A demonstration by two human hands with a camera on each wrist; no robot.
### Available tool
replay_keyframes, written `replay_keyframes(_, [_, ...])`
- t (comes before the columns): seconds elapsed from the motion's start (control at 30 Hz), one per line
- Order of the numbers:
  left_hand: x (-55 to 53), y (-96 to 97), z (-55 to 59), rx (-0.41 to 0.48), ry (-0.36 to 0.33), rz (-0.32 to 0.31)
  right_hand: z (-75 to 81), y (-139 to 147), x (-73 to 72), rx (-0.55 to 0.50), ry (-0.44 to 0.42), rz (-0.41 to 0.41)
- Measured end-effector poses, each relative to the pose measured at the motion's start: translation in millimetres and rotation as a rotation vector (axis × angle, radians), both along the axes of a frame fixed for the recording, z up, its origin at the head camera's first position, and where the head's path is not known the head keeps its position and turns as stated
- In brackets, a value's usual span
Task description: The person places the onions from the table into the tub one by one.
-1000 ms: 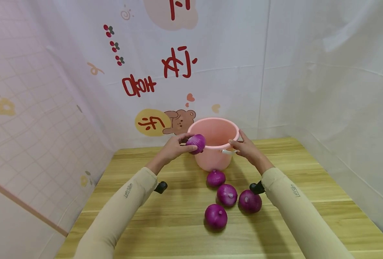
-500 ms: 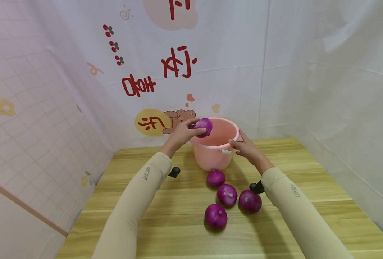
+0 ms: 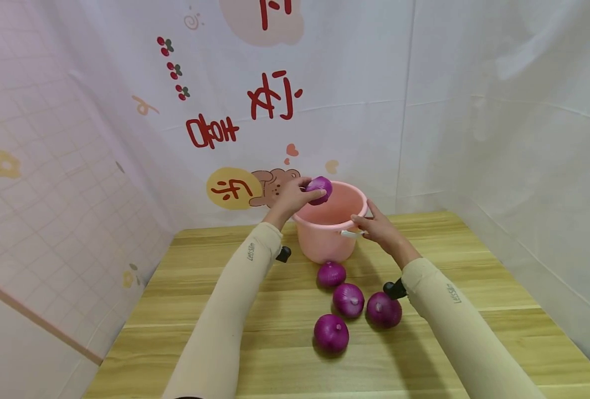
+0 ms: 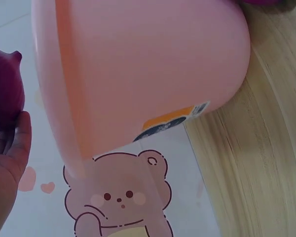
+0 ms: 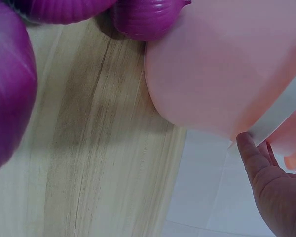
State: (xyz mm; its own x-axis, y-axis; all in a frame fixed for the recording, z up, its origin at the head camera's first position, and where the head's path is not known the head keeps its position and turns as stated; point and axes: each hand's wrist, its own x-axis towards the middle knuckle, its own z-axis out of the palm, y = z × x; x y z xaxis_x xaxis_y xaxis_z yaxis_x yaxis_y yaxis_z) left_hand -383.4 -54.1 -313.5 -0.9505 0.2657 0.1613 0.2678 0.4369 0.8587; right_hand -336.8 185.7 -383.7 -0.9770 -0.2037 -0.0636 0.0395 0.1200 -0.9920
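Note:
In the head view my left hand (image 3: 293, 198) grips a purple onion (image 3: 319, 190) above the left part of the mouth of a pink bucket (image 3: 326, 244). The left wrist view shows that onion (image 4: 5, 89) at its left edge, just beyond the bucket's rim, with fingers against it. My right hand (image 3: 383, 228) holds the bucket's rim on the right, beside its white handle (image 3: 352, 234). In the right wrist view the fingers (image 5: 256, 160) lie by the handle. The bucket stands upright; its bottom inside is hidden.
Several purple onions lie on the wooden table (image 3: 275, 354) in front of the bucket: one onion (image 3: 332, 274) close to its base, another onion (image 3: 348, 300) behind the nearest onion (image 3: 331, 333), and an onion (image 3: 384, 310) under the right wrist. A printed white curtain (image 3: 354, 111) hangs behind.
My left hand has carried its onion up and to the right, from in front of the bucket's left rim to above its mouth. The right hand and the other onions have stayed put.

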Motion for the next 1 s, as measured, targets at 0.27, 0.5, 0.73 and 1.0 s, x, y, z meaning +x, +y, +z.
replay_keyframes(0.27, [0.7,5.8,-0.5,-0.030,0.033,-0.030,1.0,0,-0.6,0.006,0.017,0.004])
replay_keyframes(0.5, [5.3,3.9,1.8,-0.020,0.046,-0.070,1.1,0,0.0,-0.004,0.000,0.001])
replay_keyframes(0.73, [9.8,-1.6,4.4,-0.028,0.056,-0.089,0.1,-1,-1.1,-0.002,0.000,-0.002])
replay_keyframes(1.0, [17.1,-8.4,5.6,0.012,0.035,-0.123,0.7,0,-1.6,0.001,-0.003,-0.005])
